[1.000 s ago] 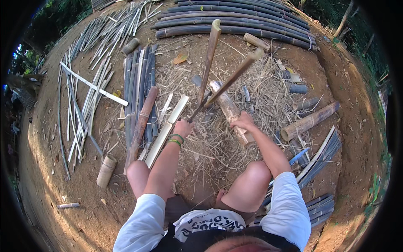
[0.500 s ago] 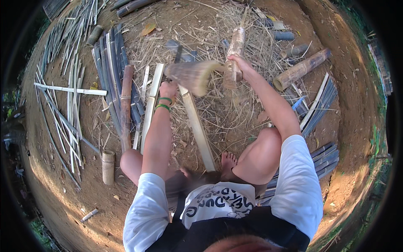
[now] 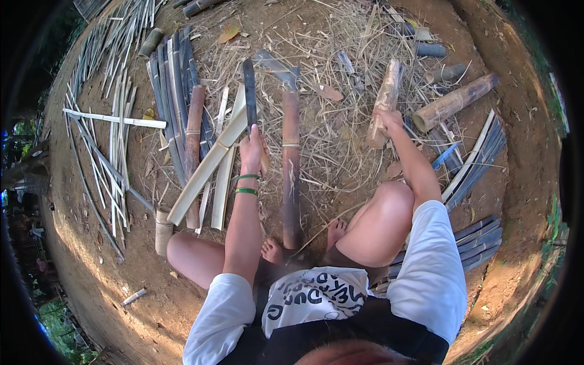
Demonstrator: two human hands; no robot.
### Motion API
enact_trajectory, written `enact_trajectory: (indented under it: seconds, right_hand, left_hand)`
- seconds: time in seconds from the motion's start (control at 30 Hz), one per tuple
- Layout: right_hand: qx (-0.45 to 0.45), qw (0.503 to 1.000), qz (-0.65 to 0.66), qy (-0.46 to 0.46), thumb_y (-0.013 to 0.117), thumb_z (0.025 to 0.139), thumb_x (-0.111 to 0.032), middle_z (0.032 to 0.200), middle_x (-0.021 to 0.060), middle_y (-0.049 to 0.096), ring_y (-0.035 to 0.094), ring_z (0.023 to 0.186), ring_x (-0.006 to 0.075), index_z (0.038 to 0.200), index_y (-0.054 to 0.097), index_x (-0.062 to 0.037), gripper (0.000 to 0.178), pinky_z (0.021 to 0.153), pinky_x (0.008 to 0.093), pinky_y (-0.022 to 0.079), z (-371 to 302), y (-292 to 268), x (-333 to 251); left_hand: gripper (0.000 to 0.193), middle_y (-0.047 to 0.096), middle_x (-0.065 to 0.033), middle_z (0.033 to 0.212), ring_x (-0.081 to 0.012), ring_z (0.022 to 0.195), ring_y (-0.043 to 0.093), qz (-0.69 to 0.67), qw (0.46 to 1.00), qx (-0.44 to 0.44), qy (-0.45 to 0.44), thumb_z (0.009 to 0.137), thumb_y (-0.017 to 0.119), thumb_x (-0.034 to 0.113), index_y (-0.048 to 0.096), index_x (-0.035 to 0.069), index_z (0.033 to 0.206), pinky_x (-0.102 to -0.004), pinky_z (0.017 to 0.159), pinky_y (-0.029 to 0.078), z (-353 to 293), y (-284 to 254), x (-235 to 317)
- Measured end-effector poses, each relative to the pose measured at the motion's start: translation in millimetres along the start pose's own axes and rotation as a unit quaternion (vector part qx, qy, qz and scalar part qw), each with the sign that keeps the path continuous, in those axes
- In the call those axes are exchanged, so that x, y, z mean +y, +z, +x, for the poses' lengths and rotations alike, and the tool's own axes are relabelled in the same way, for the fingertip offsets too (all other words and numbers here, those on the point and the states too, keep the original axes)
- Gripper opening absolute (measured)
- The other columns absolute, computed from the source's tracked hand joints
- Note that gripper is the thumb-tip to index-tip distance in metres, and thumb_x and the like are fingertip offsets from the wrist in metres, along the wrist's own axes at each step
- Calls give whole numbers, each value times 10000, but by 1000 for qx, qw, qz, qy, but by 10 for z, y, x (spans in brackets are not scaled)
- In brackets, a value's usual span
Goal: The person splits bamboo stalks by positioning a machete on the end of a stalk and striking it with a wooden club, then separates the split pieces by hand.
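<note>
My left hand (image 3: 251, 152) is closed round the handle of a machete (image 3: 249, 91), its dark blade pointing away from me. Beside that hand a split bamboo half (image 3: 210, 161) lies slantwise, pale inner face up. Just right of the machete, another split bamboo half (image 3: 291, 140) stretches from a dark block (image 3: 281, 68) toward my feet, brown outer side up. My right hand (image 3: 384, 121) grips a thick, worn wooden club (image 3: 388, 88) near its lower end, apart from the bamboo halves.
Dark bamboo strips (image 3: 173, 103) and a brown bamboo length (image 3: 193, 146) lie at left, with thin pale slats (image 3: 118, 152) beyond. A short bamboo tube (image 3: 163, 234) is by my left knee. At right are a bamboo tube (image 3: 456, 102) and more strips (image 3: 477, 161). Shavings (image 3: 340, 140) litter the soil.
The blurred bamboo piece at the machete has come to rest, and the two halves now lie apart, one turned brown side up. My right hand has moved right and nearer with the club.
</note>
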State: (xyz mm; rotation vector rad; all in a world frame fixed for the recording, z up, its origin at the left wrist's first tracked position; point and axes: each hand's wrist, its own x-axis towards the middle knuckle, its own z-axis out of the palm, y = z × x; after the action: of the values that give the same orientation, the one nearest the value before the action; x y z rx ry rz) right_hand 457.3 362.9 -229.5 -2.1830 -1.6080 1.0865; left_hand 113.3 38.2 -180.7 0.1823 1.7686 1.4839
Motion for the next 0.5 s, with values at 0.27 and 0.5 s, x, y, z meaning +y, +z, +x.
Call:
enact_trajectory:
  seconds: [0.27, 0.5]
  right_hand:
    - [-396, 893, 189, -102, 577, 993, -614, 1296, 205, 655, 595, 1263, 328, 1292, 614, -6, 679, 1098, 510, 439, -1553, 460, -294]
    - [-426, 880, 203, -53, 555, 1051, -391, 949, 75, 697, 667, 940, 187, 1103, 663, -41, 370, 857, 430, 547, -1639, 594, 178]
  left_hand:
    - [544, 694, -303, 871, -417, 775, 715, 210, 956, 86, 188, 1065, 521, 401, 506, -113, 1241, -493, 715, 544, -587, 1109, -271]
    - [693, 603, -354, 1195, -489, 1134, 592, 276, 924, 37, 262, 963, 674, 378, 385, -98, 1376, -504, 983, 470, -1279, 1213, -1006]
